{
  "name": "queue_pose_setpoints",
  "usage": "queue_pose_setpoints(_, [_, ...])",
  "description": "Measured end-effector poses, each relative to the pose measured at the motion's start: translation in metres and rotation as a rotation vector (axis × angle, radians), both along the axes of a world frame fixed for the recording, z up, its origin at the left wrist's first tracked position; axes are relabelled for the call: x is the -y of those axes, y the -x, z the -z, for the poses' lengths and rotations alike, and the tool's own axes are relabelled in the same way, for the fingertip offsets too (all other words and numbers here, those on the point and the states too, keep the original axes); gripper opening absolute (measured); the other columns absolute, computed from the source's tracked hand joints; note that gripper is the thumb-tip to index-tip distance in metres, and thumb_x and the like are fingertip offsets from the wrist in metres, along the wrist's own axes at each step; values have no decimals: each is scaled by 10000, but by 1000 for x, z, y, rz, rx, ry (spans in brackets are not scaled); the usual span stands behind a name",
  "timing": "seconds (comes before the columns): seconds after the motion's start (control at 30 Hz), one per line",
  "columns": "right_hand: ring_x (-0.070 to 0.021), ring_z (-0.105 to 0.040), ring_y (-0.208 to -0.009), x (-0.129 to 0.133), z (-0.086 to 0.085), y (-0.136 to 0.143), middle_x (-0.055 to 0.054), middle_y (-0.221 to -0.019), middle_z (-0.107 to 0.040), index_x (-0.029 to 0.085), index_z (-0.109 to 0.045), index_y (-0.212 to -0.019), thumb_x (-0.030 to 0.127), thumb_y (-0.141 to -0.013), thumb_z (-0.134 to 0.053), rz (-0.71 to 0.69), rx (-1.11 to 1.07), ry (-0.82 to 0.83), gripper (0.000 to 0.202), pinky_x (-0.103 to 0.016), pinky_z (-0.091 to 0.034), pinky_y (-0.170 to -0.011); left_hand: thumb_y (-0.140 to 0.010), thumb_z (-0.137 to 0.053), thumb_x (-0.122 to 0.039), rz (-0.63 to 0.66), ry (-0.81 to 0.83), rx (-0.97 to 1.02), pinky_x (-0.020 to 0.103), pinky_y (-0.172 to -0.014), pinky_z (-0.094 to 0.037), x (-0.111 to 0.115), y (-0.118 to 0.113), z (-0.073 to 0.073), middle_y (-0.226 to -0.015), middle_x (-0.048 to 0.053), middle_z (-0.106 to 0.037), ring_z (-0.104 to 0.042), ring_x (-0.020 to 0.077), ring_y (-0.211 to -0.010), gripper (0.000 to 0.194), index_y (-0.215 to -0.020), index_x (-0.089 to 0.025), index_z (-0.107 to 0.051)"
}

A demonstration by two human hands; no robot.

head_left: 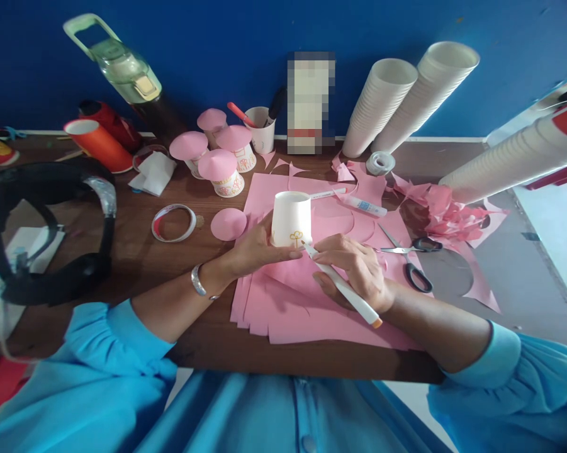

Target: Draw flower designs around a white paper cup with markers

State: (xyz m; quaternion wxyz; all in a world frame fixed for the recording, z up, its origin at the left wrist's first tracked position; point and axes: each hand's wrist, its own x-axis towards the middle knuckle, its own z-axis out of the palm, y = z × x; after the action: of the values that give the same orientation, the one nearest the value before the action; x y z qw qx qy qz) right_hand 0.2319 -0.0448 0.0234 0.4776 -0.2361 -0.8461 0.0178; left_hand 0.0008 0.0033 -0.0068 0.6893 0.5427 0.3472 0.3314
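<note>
A: How was the paper cup (291,219) placed relative to the two hands?

B: The cup was stood upside down on the pink paper sheets (311,302), its long axis upright and its wider mouth downward. It was gripped from its left side by the left hand (259,246), whose fingers were curled around the lower wall. The right hand (356,267) was kept just to the cup's right and slightly nearer the body, closed in a writing grip on the marker (342,286).

A: How was the marker oriented?

B: Its long axis was run diagonally, the orange-capped rear end pointed toward the person's right and the tip directed up-left at the cup's base, where a small yellow drawing (296,238) was seen. The tip was touching the wall or lying just beside it; which of the two could not be told.

A: What materials and shapes were noted?

B: The cup was of smooth white paper, tapered. The sheets were matte and thin, fanned in a loose stack on a dark wood-grain table (136,264). A flat pink paper disc (228,224) was laid to the cup's left; finished cups capped with pink discs (219,171) were grouped behind it. Scissors (408,255) with dark handles were laid to the right, beside crumpled pink offcuts (446,214).
</note>
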Motion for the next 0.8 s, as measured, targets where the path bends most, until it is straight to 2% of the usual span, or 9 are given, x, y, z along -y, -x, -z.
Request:
queue_pose_setpoints(0.3, [-229,-801,-861,0,0,-1,-75,-951,-772,196,-606,-1262,174,-1044,-655,11,10,24,224,-327,-674,-645,-701,-1000,-484,-2,-62,-117,453,-968,-579,1,-1,-10,-1149,99,-772,-718,309,-1122,836,-1394,-208,-621])
queue_pose_setpoints(0.6, [-241,-802,-876,-1,2,0,-100,-955,-778,161,-616,-1262,158,-1030,-676,8,11,19,240,-330,-671,-671,-708,-996,-489,4,-56,-133,429,-929,-565,1,1,-6,-1168,91,-764,-705,294,-1089,812,-1379,-222,-625])
queue_pose_setpoints(0.8, [-227,-799,-848,-2,1,1,-90,-956,-778,177,-611,-1245,166,-1045,-660,11,13,18,207,-326,-665,-647,-714,-1002,-472,-16,-107,-119,459,-995,-567,2,2,-5,-1153,89,-774,-709,308,-1127,799,-1383,-223,-644])
